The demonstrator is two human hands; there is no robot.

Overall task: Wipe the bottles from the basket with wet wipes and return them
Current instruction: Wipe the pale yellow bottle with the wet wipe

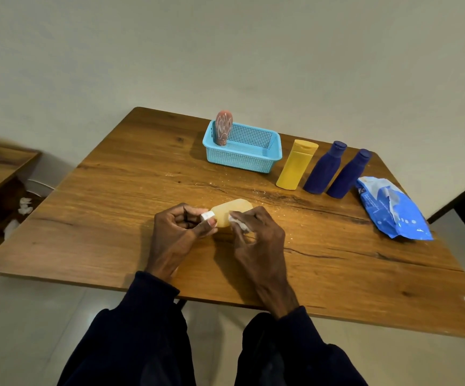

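Left hand pinching the white cap, right hand clutching a crumpled wipe, mid-wipe on the pale bottle lying near-middle on the table; next, needs carrying far to the blue basket.

We look across a brown wooden table set against a plain cream wall, on a pale glossy floor, with a lower wooden shelf at left.

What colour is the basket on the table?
The basket is light blue plastic mesh, shown clearly in the head view.
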